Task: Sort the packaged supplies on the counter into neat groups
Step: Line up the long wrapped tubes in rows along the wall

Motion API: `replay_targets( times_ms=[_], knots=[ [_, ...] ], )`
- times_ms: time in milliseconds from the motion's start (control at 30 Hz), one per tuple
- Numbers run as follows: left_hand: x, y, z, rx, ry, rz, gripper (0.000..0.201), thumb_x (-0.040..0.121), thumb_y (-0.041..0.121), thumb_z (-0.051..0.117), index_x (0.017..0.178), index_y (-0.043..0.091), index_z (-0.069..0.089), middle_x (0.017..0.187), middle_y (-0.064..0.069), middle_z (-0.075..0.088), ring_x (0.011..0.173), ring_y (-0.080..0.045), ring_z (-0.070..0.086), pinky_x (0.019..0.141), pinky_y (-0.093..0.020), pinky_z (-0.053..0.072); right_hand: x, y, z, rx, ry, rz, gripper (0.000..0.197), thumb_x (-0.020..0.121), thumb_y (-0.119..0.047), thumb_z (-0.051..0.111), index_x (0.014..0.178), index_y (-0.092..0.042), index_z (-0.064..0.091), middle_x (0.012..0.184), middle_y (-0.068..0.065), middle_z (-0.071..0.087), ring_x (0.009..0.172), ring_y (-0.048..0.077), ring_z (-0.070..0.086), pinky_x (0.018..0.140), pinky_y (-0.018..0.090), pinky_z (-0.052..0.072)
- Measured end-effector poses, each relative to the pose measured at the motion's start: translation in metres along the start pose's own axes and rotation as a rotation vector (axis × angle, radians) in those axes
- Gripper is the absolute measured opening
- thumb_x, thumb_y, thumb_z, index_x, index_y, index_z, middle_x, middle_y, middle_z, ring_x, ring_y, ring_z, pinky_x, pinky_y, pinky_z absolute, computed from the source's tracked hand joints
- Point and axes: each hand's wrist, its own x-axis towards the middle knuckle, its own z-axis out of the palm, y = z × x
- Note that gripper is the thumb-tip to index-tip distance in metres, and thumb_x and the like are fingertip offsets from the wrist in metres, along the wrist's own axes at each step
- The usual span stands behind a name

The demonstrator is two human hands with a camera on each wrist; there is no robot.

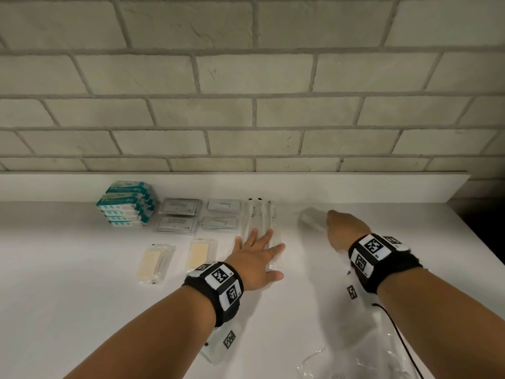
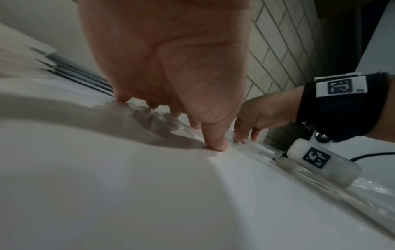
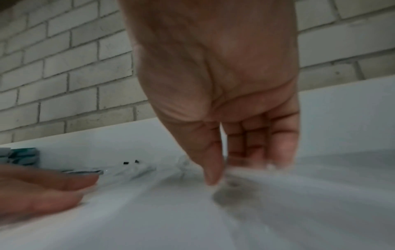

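My left hand lies flat with fingers spread on a bundle of long clear packets at the counter's middle; its fingertips press down. To the right, my right hand reaches onto a small clear packet. In the blurred right wrist view its thumb and fingers pinch that packet's edge. Sorted at the back left are a stack of teal packs, grey sachets in piles and two cream-coloured packets.
A crumpled clear plastic bag and a black cable lie at the near right of the white counter. A brick wall closes the back. The counter's right edge drops off.
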Motion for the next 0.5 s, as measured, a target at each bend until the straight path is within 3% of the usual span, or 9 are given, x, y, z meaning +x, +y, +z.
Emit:
replay_targets(
  times_ms=[133, 200, 267, 367, 500],
  knots=[
    [-0.001, 0.001, 0.0, -0.007, 0.005, 0.005, 0.071, 0.094, 0.058, 0.038, 0.152, 0.041, 0.0, 0.158, 0.006, -0.025, 0.143, -0.023, -0.027, 0.117, -0.052, -0.01, 0.005, -0.01, -0.012, 0.296, -0.018, -0.068, 0.041, 0.089, -0.007, 0.049, 0.13, -0.008, 0.048, 0.118, 0.014, 0.06, 0.095, 0.027, 0.059, 0.081, 0.035, 0.051],
    [-0.001, 0.001, 0.0, -0.008, 0.011, 0.012, 0.071, 0.095, 0.056, 0.039, 0.152, 0.039, 0.0, 0.158, 0.005, -0.024, 0.144, -0.023, -0.026, 0.118, -0.051, -0.009, 0.005, -0.017, -0.01, 0.321, -0.074, -0.07, 0.047, 0.089, -0.003, 0.048, 0.136, -0.007, 0.045, 0.119, 0.017, 0.062, 0.092, 0.028, 0.062, 0.081, 0.037, 0.054],
    [-0.001, 0.002, 0.0, -0.008, 0.017, 0.017, 0.072, 0.095, 0.055, 0.039, 0.152, 0.039, -0.001, 0.158, 0.004, -0.024, 0.144, -0.023, -0.026, 0.118, -0.05, -0.008, 0.004, -0.021, -0.004, 0.245, -0.09, -0.081, 0.048, 0.093, -0.004, 0.043, 0.141, -0.009, 0.042, 0.13, 0.014, 0.057, 0.102, 0.027, 0.06, 0.089, 0.034, 0.049],
    [-0.001, 0.002, 0.001, -0.005, 0.013, 0.018, 0.073, 0.095, 0.055, 0.04, 0.152, 0.038, -0.003, 0.158, 0.004, -0.024, 0.144, -0.023, -0.025, 0.118, -0.051, -0.007, -0.001, -0.025, 0.005, 0.111, -0.066, -0.172, 0.049, 0.097, -0.011, 0.04, 0.145, -0.018, 0.04, 0.147, 0.004, 0.043, 0.13, 0.023, 0.046, 0.105, 0.03, 0.037],
    [0.0, 0.001, 0.001, -0.017, 0.015, 0.019, 0.076, 0.095, 0.055, 0.041, 0.152, 0.037, -0.005, 0.157, 0.004, -0.026, 0.144, -0.023, -0.026, 0.118, -0.05, -0.008, -0.011, -0.042, 0.015, -0.118, -0.164, -0.277, 0.049, 0.099, -0.02, 0.042, 0.148, -0.016, 0.036, 0.15, 0.005, 0.04, 0.135, 0.024, 0.041, 0.109, 0.032, 0.033]
  ],
)
